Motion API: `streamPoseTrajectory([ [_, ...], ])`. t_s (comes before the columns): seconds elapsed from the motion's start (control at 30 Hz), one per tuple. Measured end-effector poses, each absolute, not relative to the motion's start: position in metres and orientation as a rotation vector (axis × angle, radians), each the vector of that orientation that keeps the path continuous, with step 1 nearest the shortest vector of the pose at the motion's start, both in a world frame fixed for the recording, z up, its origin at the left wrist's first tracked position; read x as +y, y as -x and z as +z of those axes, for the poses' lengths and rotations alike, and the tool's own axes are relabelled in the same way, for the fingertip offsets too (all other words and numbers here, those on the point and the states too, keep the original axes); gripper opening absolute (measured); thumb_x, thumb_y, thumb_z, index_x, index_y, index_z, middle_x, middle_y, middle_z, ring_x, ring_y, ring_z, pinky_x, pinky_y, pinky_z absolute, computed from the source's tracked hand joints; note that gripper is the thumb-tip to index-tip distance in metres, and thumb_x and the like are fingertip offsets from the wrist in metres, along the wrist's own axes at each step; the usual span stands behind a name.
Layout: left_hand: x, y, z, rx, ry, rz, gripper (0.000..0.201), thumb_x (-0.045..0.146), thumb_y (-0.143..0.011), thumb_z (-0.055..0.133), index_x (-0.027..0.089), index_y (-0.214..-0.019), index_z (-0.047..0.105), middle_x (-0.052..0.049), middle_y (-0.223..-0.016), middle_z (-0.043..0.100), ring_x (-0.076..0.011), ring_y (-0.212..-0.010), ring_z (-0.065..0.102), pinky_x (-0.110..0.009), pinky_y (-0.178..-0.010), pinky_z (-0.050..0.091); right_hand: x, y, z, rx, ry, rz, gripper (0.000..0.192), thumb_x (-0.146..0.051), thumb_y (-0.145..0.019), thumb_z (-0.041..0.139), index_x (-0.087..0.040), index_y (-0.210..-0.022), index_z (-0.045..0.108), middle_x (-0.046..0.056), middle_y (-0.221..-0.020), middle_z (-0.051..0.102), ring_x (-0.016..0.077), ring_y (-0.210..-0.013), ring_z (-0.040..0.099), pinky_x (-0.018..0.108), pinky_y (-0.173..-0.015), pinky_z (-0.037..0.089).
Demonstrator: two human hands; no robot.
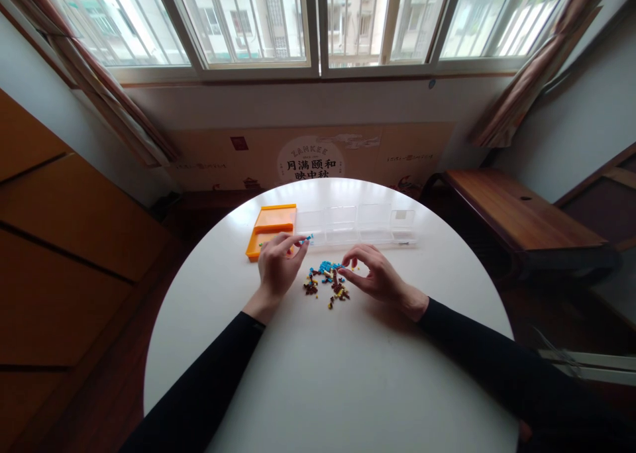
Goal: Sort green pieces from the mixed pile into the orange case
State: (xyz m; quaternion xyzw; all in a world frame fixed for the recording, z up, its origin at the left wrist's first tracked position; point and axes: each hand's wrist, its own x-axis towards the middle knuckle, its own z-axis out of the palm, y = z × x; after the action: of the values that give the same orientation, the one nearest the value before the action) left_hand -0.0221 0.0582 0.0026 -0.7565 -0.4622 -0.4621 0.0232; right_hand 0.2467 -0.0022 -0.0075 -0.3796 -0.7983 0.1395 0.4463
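Note:
A small pile of tiny blue, brown and yellow pieces (328, 281) lies on the round white table (328, 373). My left hand (278, 264) hovers left of the pile and pinches a small blue piece (307, 238) between thumb and fingers, near the clear compartment box (355, 224). My right hand (375, 273) rests at the right edge of the pile, fingertips curled onto the pieces; whether it holds one I cannot tell. An orange lid or tray (271, 228) lies beside the clear box on the left.
A dark wooden bench (517, 214) stands to the right of the table. Wooden cabinets (59, 241) fill the left side. Under the window a printed cardboard panel (311, 158) leans on the wall. Curtains hang at both window ends.

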Motion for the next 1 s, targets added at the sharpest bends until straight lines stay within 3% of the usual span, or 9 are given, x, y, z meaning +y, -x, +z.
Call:
streamPoseTrajectory([
  [0.17,0.073,0.032,-0.006,-1.492,2.243,-1.340,0.010,0.032,-0.101,0.079,0.025,-0.101,0.086,-0.004,-0.089,0.079,-0.0254,-0.085,0.070,-0.041,-0.087,0.048,-0.003,-0.245,-0.007,-1.988,0.944,0.357,0.012,-0.034,-0.108,0.074,-0.025,-0.103,0.068,0.002,-0.093,0.073,0.0216,-0.087,0.069,0.040,-0.090,0.053],
  [0.4,0.072,0.034,-0.010,-1.521,2.284,-1.236,0.010,0.032,-0.100,0.081,0.026,-0.105,0.087,-0.005,-0.092,0.079,-0.0276,-0.089,0.070,-0.042,-0.088,0.048,-0.005,-0.243,-0.001,-1.996,0.947,0.359,0.009,-0.031,-0.107,0.073,-0.026,-0.102,0.068,0.003,-0.094,0.074,0.0221,-0.088,0.070,0.040,-0.091,0.053],
  [0.73,0.053,0.042,0.009,-1.164,2.838,-1.248,0.011,0.026,-0.100,0.075,0.025,-0.094,0.084,-0.004,-0.091,0.078,-0.0206,-0.085,0.072,-0.035,-0.083,0.055,-0.003,-0.249,-0.006,-2.002,0.960,0.369,0.006,-0.022,-0.104,0.074,-0.025,-0.104,0.068,0.002,-0.098,0.075,0.0225,-0.092,0.071,0.040,-0.093,0.053],
  [0.9,0.054,0.055,0.009,-1.159,3.042,-1.242,0.012,0.030,-0.098,0.078,0.026,-0.106,0.087,-0.008,-0.103,0.079,-0.0188,-0.087,0.072,-0.029,-0.074,0.057,-0.003,-0.250,-0.006,-2.012,0.970,0.386,0.006,-0.021,-0.103,0.074,-0.025,-0.105,0.070,0.003,-0.098,0.075,0.0226,-0.093,0.070,0.040,-0.094,0.053],
  [1.0,0.054,0.055,0.006,-1.121,3.147,-1.210,0.014,0.035,-0.100,0.079,0.024,-0.102,0.088,-0.008,-0.099,0.078,-0.0173,-0.083,0.070,-0.026,-0.067,0.055,-0.003,-0.250,-0.005,-2.011,0.970,0.387,0.005,-0.022,-0.104,0.074,-0.025,-0.104,0.070,0.003,-0.098,0.075,0.0227,-0.092,0.070,0.040,-0.094,0.052],
])
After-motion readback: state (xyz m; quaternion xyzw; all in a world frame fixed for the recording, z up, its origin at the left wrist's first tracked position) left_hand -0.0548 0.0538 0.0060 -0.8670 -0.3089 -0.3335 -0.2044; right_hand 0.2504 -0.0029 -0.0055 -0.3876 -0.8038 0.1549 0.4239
